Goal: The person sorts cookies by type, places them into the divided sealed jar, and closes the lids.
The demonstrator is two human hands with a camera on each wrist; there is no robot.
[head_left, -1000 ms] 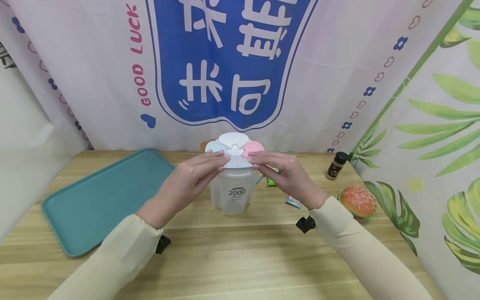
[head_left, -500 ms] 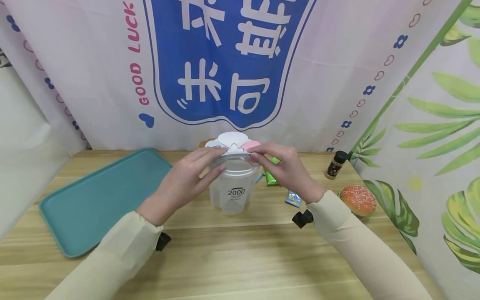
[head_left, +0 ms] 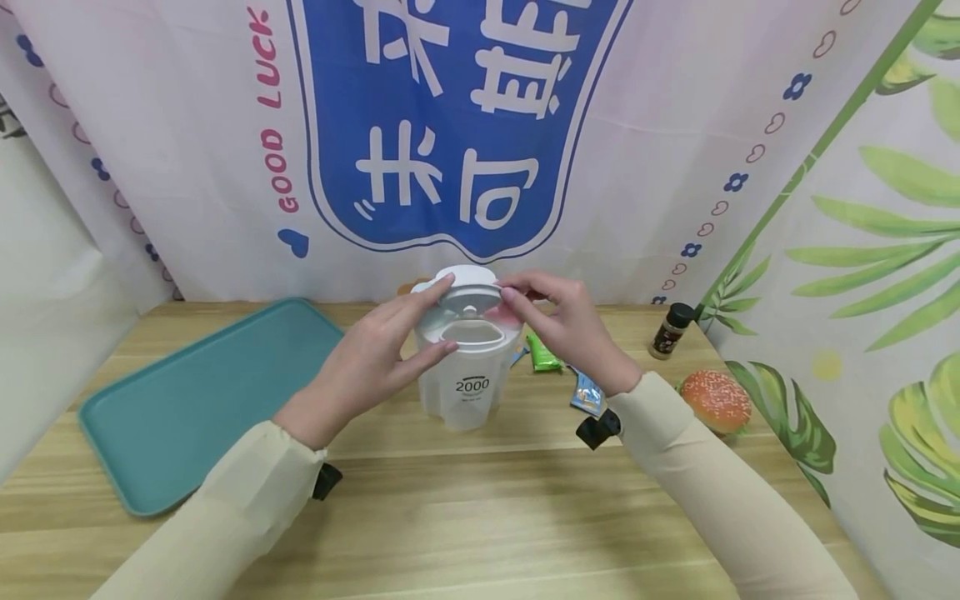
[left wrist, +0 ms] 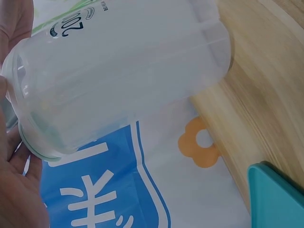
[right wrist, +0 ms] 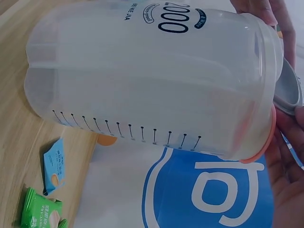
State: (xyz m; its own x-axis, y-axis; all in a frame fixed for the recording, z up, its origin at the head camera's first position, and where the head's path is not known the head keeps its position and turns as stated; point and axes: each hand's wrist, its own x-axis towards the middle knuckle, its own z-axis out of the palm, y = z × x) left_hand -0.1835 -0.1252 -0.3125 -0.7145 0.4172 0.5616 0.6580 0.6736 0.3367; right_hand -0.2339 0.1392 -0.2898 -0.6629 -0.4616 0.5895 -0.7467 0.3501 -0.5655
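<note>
A clear plastic storage jar [head_left: 471,404] marked 2000 stands upright on the table, its lid made of petal-like coloured flaps. The front grey flap [head_left: 480,297] is tilted up, baring an oval opening [head_left: 474,332]. My right hand [head_left: 564,323] pinches that flap's right edge between thumb and fingers. From the other side my left hand [head_left: 369,358] spans the lid, fairly straight fingers near the flap's left edge and thumb at the front rim. Both wrist views show the jar [left wrist: 123,80] sideways; in the right one the grey flap [right wrist: 288,88] sticks out from the lid.
A teal tray [head_left: 210,408] lies at the left. Right of the jar are a green packet [head_left: 543,355] and a blue packet [head_left: 587,393]. Further right stand a black-capped seasoning bottle [head_left: 670,332] and a sesame-bun hamburger [head_left: 716,402]. A printed cloth [head_left: 637,183] hangs behind the table.
The front flap has swung from flat to tilted up, uncovering the opening. My right hand rose with its edge; my left fingers and thumb spread wider apart. The jar has stayed in place.
</note>
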